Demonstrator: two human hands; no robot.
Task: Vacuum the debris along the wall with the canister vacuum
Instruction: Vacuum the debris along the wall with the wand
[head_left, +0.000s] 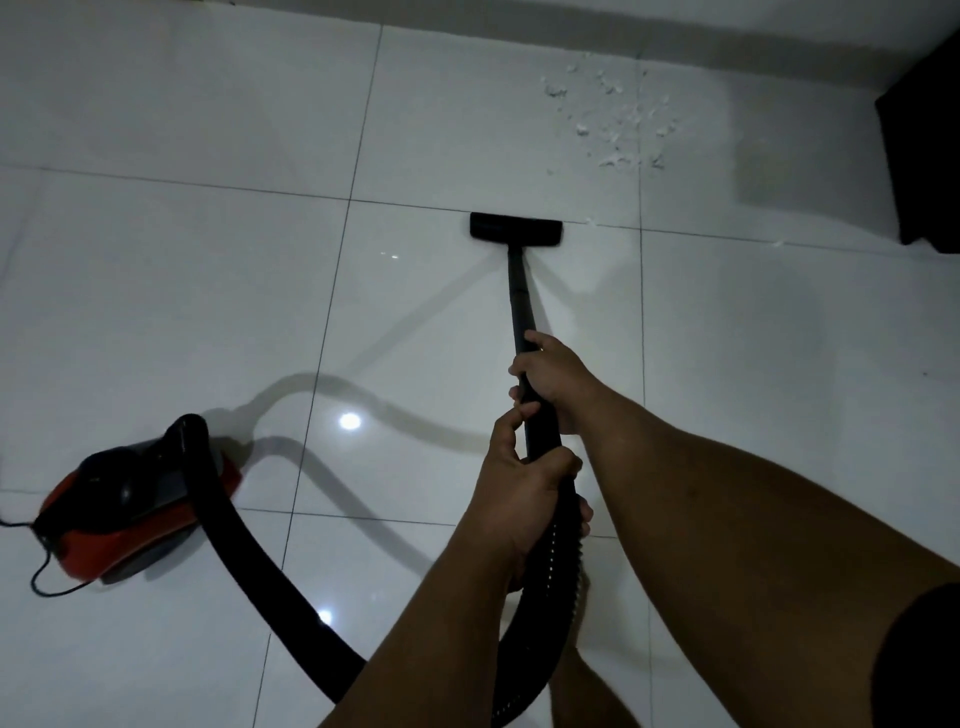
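Debris (613, 117) is seen scattered white on the tiled floor (208, 291) near the wall (675, 21), toward the far right corner. The floor head (516, 229) is set short of it; a push forward and right is judged next. Both hands' fingers are wrapped closed around the wand (519, 301): right hand (553, 382) ahead, left hand (524, 483) behind. The canister vacuum (140, 512) is parked left.

A single wide-angle camera, worn on the person's head, looks forward and steeply down at a white tiled floor (208, 312). Both forearms rise from the bottom edge, close to the lens. The wall (675, 21) runs along the top edge, farthest away.
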